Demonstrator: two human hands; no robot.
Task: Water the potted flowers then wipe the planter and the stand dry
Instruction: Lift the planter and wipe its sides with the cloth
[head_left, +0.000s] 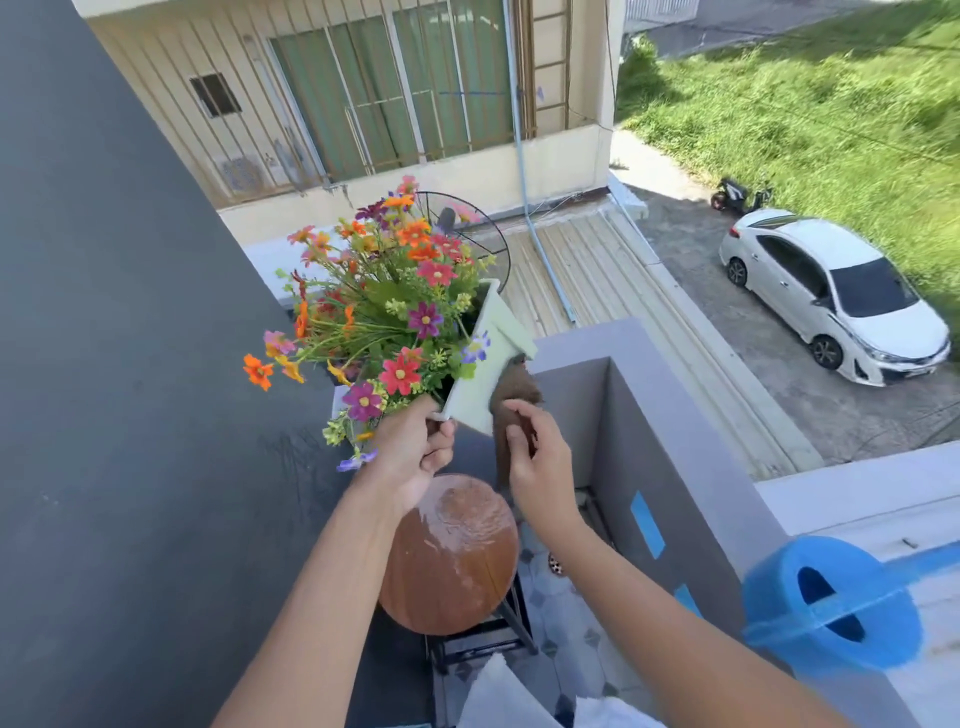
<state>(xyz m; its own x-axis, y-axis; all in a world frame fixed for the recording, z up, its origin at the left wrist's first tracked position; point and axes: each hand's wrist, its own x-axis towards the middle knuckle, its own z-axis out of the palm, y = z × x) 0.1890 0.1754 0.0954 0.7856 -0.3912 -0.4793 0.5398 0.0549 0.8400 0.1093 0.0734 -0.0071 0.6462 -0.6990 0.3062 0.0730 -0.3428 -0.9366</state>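
Left hand (415, 447) grips the planter (488, 353) by its near corner, tilted above the wet stand (449, 556); right hand (535, 457) presses a brown cloth (511, 395) on its side. Risk: one-corner grip could slip, dropping planter over the ledge (675, 415)

bright sunlight | glare on wet stand (451, 551) | wide-angle edge distortion

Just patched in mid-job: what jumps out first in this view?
The flowers in a pale planter, lifted and tilted at centre by the left hand. The right hand presses a brown cloth to its side. Below, the round stand shines wet; a blue watering can sits lower right.
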